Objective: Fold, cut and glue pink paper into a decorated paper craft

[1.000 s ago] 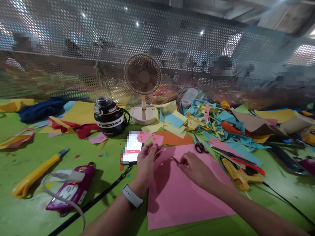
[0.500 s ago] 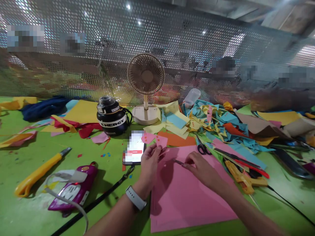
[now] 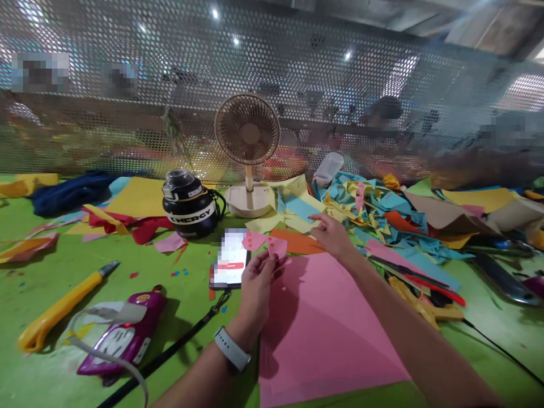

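My left hand (image 3: 257,283) is closed on a small pink paper piece (image 3: 277,247) with orange-red spots, over the left edge of the stacked large pink sheets (image 3: 323,334). Another spotted pink piece (image 3: 254,240) lies beside it, near the phone (image 3: 232,259). My right hand (image 3: 334,235) is above the orange paper (image 3: 293,241), its index finger stretched to the left. Between its fingers a slim dark tool (image 3: 307,233) shows faintly, most of it hidden.
A fan (image 3: 249,133) and a black bottle (image 3: 191,207) stand behind. Paper scraps (image 3: 369,204) are heaped at the right, near a yellow glue gun (image 3: 416,306) and red-handled scissors (image 3: 442,290). A yellow cutter (image 3: 63,306) and a purple device (image 3: 127,334) lie left.
My right hand has moved up and away from the pink sheets to the orange paper, and its index finger has stretched out. My left hand still holds the pink piece.
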`<state>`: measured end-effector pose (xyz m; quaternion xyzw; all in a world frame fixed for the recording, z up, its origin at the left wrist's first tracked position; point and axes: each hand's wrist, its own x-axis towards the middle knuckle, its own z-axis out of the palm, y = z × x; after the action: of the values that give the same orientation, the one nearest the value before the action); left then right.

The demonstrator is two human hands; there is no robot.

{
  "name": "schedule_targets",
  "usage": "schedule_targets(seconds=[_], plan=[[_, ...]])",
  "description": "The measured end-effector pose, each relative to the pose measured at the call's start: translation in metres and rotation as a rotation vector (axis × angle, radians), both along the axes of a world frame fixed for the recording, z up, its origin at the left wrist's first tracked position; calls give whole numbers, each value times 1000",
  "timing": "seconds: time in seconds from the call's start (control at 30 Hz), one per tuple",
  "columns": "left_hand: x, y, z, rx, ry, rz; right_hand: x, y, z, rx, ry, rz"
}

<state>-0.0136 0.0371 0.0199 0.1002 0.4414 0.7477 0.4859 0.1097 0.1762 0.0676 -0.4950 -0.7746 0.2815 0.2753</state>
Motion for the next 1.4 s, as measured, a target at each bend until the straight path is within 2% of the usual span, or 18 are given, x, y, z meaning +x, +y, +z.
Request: schedule_targets(seconds=[0.23, 0.53, 0.73, 0.9, 1.4], plan=[[0, 2, -4, -28, 5, 3, -22, 9, -27, 28, -59, 15], [1, 3, -6, -53, 34, 5, -27, 33, -25, -190, 107, -25], [1, 2, -3, -55, 0, -20, -44, 36, -52, -209, 216, -48], [2, 1, -3, -65, 7, -19, -44, 36, -67, -135, 189, -44], [3, 2, -2, -53, -1, -20, -46, 22, -51, 201, -175, 235]])
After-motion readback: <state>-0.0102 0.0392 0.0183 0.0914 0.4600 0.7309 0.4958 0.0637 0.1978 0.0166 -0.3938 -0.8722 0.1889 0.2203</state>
